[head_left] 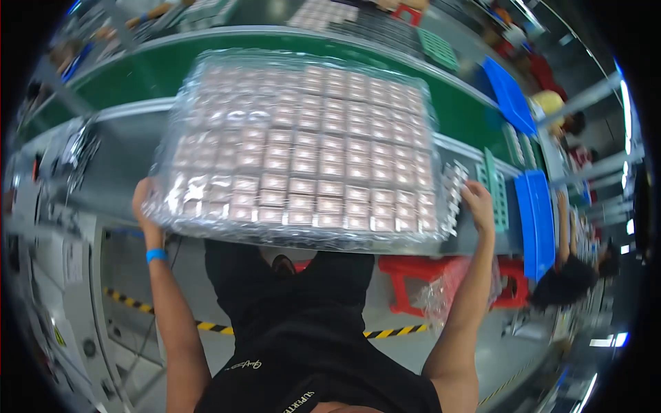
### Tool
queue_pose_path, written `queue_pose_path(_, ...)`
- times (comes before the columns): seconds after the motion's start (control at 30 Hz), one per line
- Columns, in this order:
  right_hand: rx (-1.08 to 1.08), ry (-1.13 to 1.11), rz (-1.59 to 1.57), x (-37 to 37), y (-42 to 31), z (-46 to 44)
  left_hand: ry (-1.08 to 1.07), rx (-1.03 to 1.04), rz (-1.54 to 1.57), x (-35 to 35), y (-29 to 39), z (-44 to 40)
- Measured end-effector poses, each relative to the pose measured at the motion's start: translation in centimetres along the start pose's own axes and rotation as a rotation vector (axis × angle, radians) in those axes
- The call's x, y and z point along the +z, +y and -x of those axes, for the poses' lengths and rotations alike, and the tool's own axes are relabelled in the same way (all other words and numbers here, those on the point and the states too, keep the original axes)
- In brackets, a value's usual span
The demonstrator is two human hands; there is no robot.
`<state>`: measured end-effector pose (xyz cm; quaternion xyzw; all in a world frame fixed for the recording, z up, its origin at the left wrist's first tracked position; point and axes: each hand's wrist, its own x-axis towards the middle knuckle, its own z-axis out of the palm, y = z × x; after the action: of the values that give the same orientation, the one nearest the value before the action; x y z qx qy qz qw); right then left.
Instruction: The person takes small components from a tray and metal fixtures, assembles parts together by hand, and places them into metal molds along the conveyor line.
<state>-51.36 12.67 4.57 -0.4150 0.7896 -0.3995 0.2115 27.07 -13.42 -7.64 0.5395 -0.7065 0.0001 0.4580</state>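
Observation:
A large clear plastic-wrapped tray [317,151] filled with rows of small pinkish rectangular pieces lies over the grey bench and reaches onto the green conveyor. My left hand [145,199], below a blue wristband, is closed on the tray's lower left corner, its fingers partly hidden by the plastic. At the right side, my right hand [478,204] has its fingers pressed together at a narrow strip of small white-silver parts [454,196], which stands beside the tray's right edge.
Blue bins [536,224] and a green perforated tray [497,196] stand at the right. The green conveyor belt [124,79] runs behind. Metal parts [79,155] lie at the left. A red stool [406,279] with plastic wrap [447,289] is below. Other people work at the far right and upper left.

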Motion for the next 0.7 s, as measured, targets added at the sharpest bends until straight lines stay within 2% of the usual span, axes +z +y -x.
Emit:
queue_pose_path(0.03, -0.009, 0.027, 0.073, -0.9, 0.3, -0.2, -0.016, 0.01, -0.029, -0.3, 1.1, -0.3)
queue_pose_path(0.1, -0.04, 0.193, 0.062, -2.6, 0.5, -0.7, -0.038, -0.138, 0.048, -1.2, 5.2, -1.2)
queue_pose_path(0.17, -0.117, 0.259, -0.061, -2.4, -3.1, -0.5, -0.058, -0.141, 0.041, -1.4, 6.6, -1.8)
queue_pose_path(0.2, -0.186, 0.23, -0.042, -2.4, -4.7, -0.9, -0.043, -0.175, 0.054, -1.5, 7.3, -1.9)
queue_pose_path(0.3, -0.315, 0.146, 0.044, 2.3, -15.8, 0.2, -0.039, -0.182, 0.03, -1.4, 7.4, -2.0)
queue_pose_path(0.37, -0.408, -0.003, 0.032, 5.3, -20.4, -0.6, -0.031, -0.198, 0.036, -1.4, 7.6, -1.9)
queue_pose_path(0.43, -0.605, -0.081, 0.059, 9.6, -24.3, -1.4, -0.015, -0.214, 0.041, -1.3, 7.7, -2.0)
queue_pose_path(0.53, -0.77, -0.166, 0.197, 15.9, -31.6, 0.1, -0.008, -0.239, 0.024, -1.3, 7.6, -2.0)
queue_pose_path(0.57, -0.811, -0.237, 0.272, 17.5, -33.6, 0.5, -0.015, -0.25, 0.023, -1.3, 7.7, -2.1)
queue_pose_path(0.63, -0.863, -0.349, 0.225, 21.3, -35.7, 0.0, -0.021, -0.272, 0.029, -1.3, 7.9, -2.1)
queue_pose_path(0.7, -1.079, -0.347, 0.258, 24.9, -36.7, -0.7, -0.026, -0.301, 0.07, -1.5, 8.1, -2.3)
